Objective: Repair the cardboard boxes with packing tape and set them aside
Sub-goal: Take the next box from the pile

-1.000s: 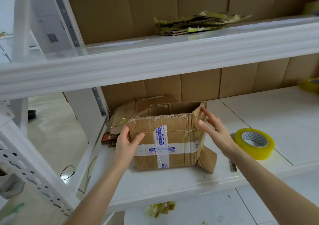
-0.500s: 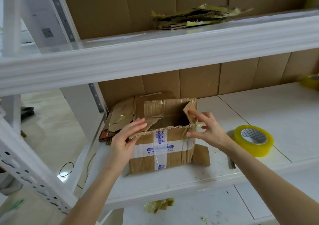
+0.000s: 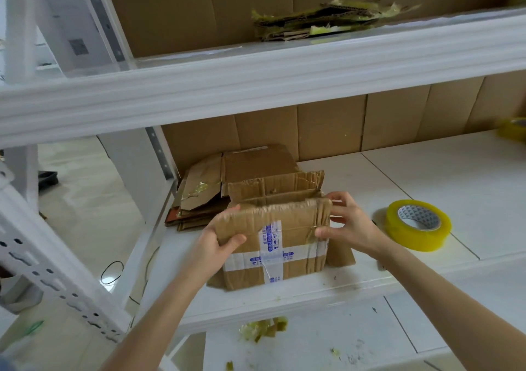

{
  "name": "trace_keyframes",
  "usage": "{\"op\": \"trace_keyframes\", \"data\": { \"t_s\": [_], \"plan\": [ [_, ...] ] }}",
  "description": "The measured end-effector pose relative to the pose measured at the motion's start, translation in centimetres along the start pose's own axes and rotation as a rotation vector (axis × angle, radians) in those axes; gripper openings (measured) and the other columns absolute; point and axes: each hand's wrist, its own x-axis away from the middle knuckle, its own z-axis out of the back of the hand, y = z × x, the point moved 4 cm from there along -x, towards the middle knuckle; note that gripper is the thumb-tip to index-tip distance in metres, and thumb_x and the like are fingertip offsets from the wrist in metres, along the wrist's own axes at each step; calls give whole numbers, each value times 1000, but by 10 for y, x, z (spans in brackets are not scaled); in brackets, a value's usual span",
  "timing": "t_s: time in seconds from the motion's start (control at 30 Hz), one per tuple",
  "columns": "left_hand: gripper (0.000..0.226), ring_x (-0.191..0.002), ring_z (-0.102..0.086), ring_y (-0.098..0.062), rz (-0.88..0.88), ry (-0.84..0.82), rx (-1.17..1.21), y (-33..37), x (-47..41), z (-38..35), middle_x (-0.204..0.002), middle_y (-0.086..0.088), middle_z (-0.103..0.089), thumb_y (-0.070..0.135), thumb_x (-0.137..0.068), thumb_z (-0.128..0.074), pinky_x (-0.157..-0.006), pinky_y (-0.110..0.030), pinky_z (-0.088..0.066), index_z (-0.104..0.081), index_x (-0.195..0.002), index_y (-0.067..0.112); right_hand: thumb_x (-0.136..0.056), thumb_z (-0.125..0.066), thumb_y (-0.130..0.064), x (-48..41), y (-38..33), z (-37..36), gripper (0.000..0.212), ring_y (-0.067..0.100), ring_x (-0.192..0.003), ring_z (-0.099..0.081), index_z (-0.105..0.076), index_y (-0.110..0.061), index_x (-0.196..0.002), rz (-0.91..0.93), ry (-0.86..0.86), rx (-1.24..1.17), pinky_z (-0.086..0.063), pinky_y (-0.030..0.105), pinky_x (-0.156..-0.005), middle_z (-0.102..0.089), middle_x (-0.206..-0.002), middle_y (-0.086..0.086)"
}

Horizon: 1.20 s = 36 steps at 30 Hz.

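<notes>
while both hands are on it, the worn brown cardboard box with white-and-blue printed tape point(image 3: 273, 245) stands on the white shelf point(image 3: 427, 171), open at the top, with a ragged flap standing up at the back. the left hand point(image 3: 216, 245) grips the near panel's upper left corner, thumb on the front face and fingers curled round the edge. the right hand point(image 3: 350, 225) pinches the upper right corner, thumb in front.

this looks like the shaping step, squaring the box up before new tape goes on. the yellow roll of packing tape point(image 3: 415, 239) lies flat on the shelf to the right of the box, near it but apart, in neither hand.

the next move likely calls for one hand to hold the creased panels in place while the other frees itself for the roll; the soft board may well sag once released. a stack of flattened brown cardboard point(image 3: 205, 194) lies just behind the box, to its left.
</notes>
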Motion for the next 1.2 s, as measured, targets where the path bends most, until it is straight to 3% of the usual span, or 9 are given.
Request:
{"op": "trace_keyframes", "data": {
  "t_s": [0.17, 0.27, 0.37, 0.57, 0.67, 0.8, 0.97, 1.1, 1.2],
  "plan": [
    [34, -104, -59, -16, 21, 169, -65, 8, -9, -10, -118, 0, -60, 42, -70, -72, -81, -23, -50, -59, -100, 35, -81, -75, -26, -11, -1, 0, 15, 10, -114, -52, -73, -14, -90, -42, 113, -156, -50, 14, -84, -50, -123, -7],
    [52, -111, -48, -12, -27, 251, -99, 10, -12, -18, -129, 1, -43, 31, -76, -76, -93, -31, -47, -51, -122, 28, -81, -76, -25, -20, 3, 4, 32, 17, -111, -57, -59, 2, -83, -119, 146, -205, -50, 35, -95, -55, -118, -5],
    [98, -125, -34, -10, 68, 254, -118, 3, -18, -16, -147, -3, -26, 44, -68, -76, -103, -36, -35, -25, -148, 21, -80, -77, -27, -20, 6, 4, 32, 20, -113, -56, -58, -2, -82, -145, 113, -197, -47, 41, -100, -55, -119, -2],
    [123, -141, -22, -14, 112, 118, 62, 22, -57, -7, -159, 7, -9, 59, -55, -70, -107, -34, -28, 5, -150, 39, -76, -79, -33, -20, 9, 5, 50, 22, -119, -54, -52, -17, -114, -237, 61, -259, -45, 48, -103, -57, -124, 1],
    [105, -118, -42, -1, 40, 27, -208, 27, -63, -5, -142, 16, -34, 62, -58, -68, -94, -20, -37, -16, -148, 43, -75, -80, -32, -21, 7, 8, 77, 15, -120, -49, -37, -22, -138, -246, 79, -224, -43, 35, -101, -52, -124, -7],
    [47, -113, -50, -8, -69, 88, -462, 17, -48, 1, -115, 16, -49, 60, -73, -63, -78, -7, -33, -68, -112, 35, -78, -79, -33, -28, 6, 9, 92, 12, -114, -45, -23, -26, -151, -224, 22, -81, -39, 29, -93, -46, -128, -1],
    [41, -132, -38, -18, 66, 178, -363, 15, -35, -19, -145, 1, -38, 47, -86, -62, -100, -28, -32, -58, -124, 33, -86, -68, -37, -36, 4, 5, 73, 16, -127, -40, -34, -25, -149, -229, -96, 47, -37, 28, -99, -23, -155, -2],
    [58, -131, -37, -18, 107, 292, -286, 20, -32, -26, -148, 0, -32, 49, -88, -57, -94, -26, -31, -40, -140, 29, -75, -55, -74, -35, -3, -10, 96, 26, -141, -29, -25, -26, -152, -185, -105, 326, -27, 36, -112, -16, -161, -5],
    [52, -131, -37, -16, 80, 270, -322, 19, -35, -26, -144, 1, -35, 47, -88, -58, -97, -24, -30, -47, -135, 27, -59, -35, -88, -34, -7, -16, 111, 32, -141, -28, -24, -29, -152, -158, -114, 485, -25, 42, -113, -13, -162, -4]
  ]
}}
